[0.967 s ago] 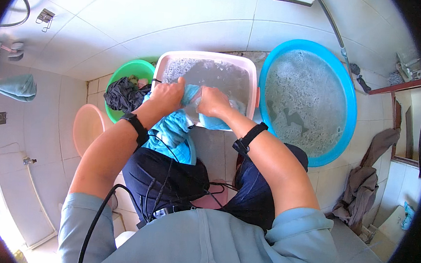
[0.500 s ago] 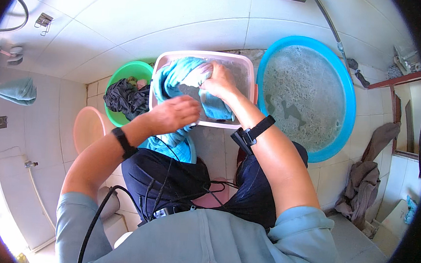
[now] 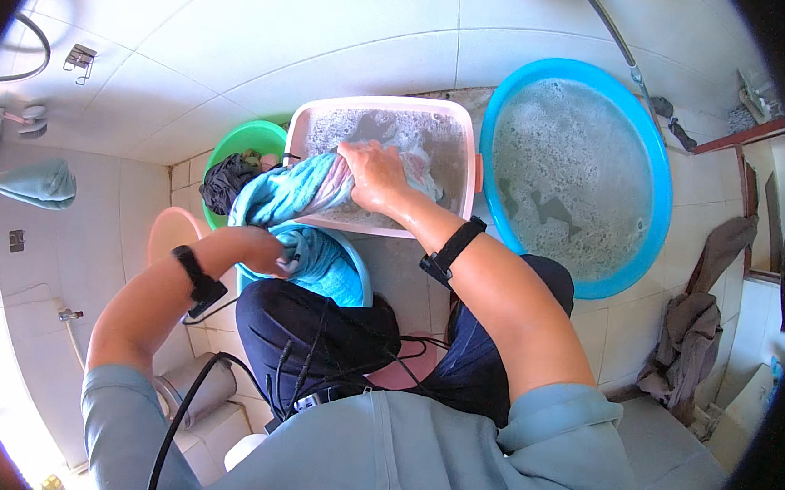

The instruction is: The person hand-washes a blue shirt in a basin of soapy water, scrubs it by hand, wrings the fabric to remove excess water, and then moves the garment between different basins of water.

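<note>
A long wet blue cloth [image 3: 289,190], pinkish at its right part, stretches across the left rim of a pink rectangular basin [image 3: 393,106] of sudsy water. My right hand [image 3: 374,178] is closed on the pinkish part over the water, and the right end of the cloth lies in the suds. From there the cloth runs left and down to a light-blue basin [image 3: 361,275], where more blue cloth is bunched. My left hand [image 3: 263,252] is curled against the cloth at that basin's left side, its fingertips partly hidden.
A green basin [image 3: 259,134] with dark clothes [image 3: 226,184] stands at the left, beside an orange-pink tub [image 3: 173,230]. On the right is a large blue tub [image 3: 663,187] of soapy water. Brown cloth [image 3: 684,343] drapes down farther right. Black cords [image 3: 313,340] hang over my lap.
The cloth's left part has swung out of the pink basin over its left rim. My left hand has moved down and left to the light-blue basin; my right hand has shifted slightly left and down.
</note>
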The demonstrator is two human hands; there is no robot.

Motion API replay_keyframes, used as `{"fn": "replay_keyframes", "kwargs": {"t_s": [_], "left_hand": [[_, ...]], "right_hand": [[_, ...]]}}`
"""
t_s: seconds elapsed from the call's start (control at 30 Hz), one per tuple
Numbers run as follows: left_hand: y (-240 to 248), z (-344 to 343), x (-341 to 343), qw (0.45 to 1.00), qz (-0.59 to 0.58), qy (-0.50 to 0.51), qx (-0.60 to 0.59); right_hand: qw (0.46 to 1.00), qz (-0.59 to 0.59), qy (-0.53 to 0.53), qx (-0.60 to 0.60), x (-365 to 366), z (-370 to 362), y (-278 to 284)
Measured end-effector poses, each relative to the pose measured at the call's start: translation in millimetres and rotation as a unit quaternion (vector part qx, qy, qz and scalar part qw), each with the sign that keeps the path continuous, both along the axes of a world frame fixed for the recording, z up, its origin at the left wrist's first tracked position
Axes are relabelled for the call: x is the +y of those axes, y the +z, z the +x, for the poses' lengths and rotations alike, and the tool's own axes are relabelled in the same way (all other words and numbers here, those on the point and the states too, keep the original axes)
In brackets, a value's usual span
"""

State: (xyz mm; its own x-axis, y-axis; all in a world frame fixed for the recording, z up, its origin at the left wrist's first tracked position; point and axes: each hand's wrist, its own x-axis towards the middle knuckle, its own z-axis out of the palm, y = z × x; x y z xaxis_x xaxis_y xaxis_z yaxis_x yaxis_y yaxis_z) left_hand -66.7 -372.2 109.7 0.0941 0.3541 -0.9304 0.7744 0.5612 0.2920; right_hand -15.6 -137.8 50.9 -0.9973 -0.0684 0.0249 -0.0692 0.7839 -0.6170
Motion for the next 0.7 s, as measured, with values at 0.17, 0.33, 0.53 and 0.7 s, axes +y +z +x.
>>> {"fn": "replay_keyframes", "kwargs": {"t_s": [0.17, 0.33, 0.53, 0.7], "left_hand": [[52.2, -25.5, 49.7, 0.829, 0.297, 0.452, -0.143], [-41.3, -22.5, 65.0, 0.712, 0.249, 0.645, -0.122], [-72.7, 7.1, 64.5, 0.607, 0.178, 0.685, -0.361], [-73.6, 26.8, 81.4, 0.437, 0.213, 0.735, -0.474]], "right_hand": [[0.992, 0.048, 0.094, 0.064, 3.3, 11.4, 8.4], [0.943, 0.000, 0.236, 0.234, -5.7, 26.3, 14.6], [0.903, -0.060, 0.306, 0.297, -7.7, 41.0, 40.3], [0.920, 0.113, 0.222, 0.304, -16.7, 41.6, 41.8]]}}
